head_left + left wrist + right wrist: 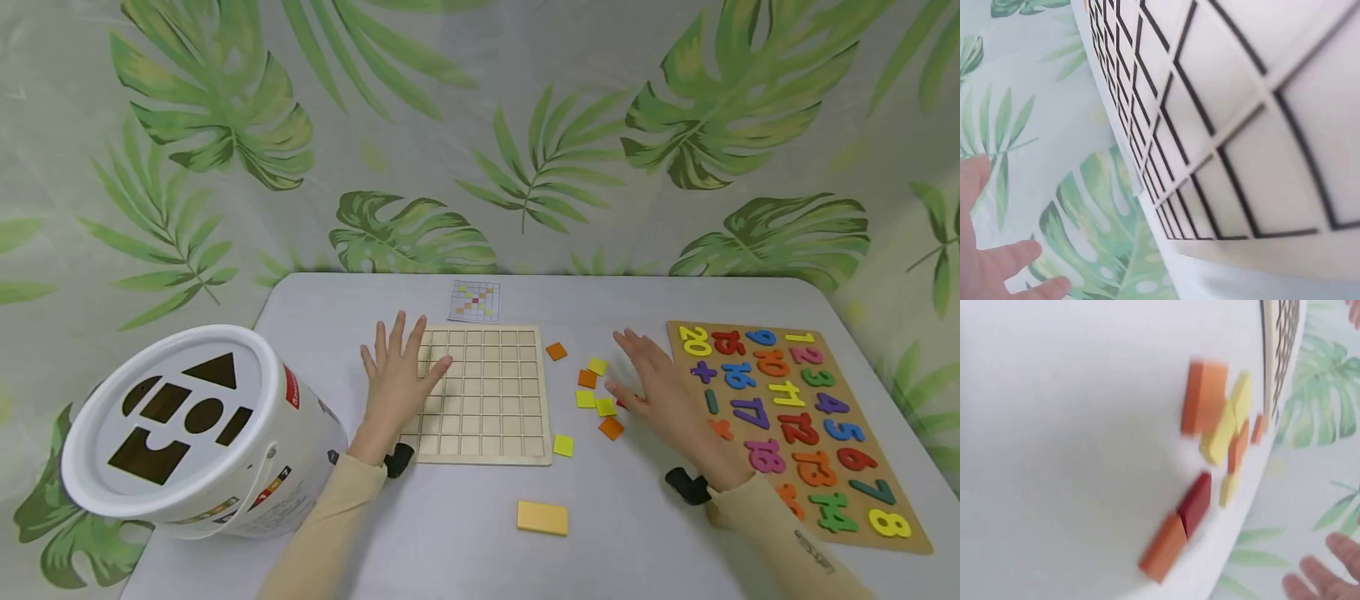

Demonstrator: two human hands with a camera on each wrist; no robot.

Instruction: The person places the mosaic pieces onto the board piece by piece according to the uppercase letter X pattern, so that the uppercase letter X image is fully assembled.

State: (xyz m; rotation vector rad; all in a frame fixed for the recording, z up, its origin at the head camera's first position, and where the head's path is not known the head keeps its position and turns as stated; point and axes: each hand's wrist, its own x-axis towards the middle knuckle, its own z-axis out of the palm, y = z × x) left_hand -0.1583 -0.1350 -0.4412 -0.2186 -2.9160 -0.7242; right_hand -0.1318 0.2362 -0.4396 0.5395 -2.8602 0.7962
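A pale wooden grid board (487, 392) lies at the table's middle, its squares bare. My left hand (397, 371) rests flat on the board's left edge, fingers spread and straight. In the left wrist view the grid board (1235, 125) fills the frame and my fingertips (1004, 262) show at the lower left. Loose yellow and orange square tiles (596, 392) lie scattered to the board's right. My right hand (660, 383) hovers flat beside them, fingers extended, holding nothing. The right wrist view shows the tiles (1216, 431), blurred, with a red one (1195, 501) among them.
A white shape-sorter bucket (195, 433) lies tilted at the left. A wooden number puzzle (795, 417) with coloured numerals sits at the right. A small pattern card (475, 301) lies behind the board. A yellow block (542, 517) rests near the front edge.
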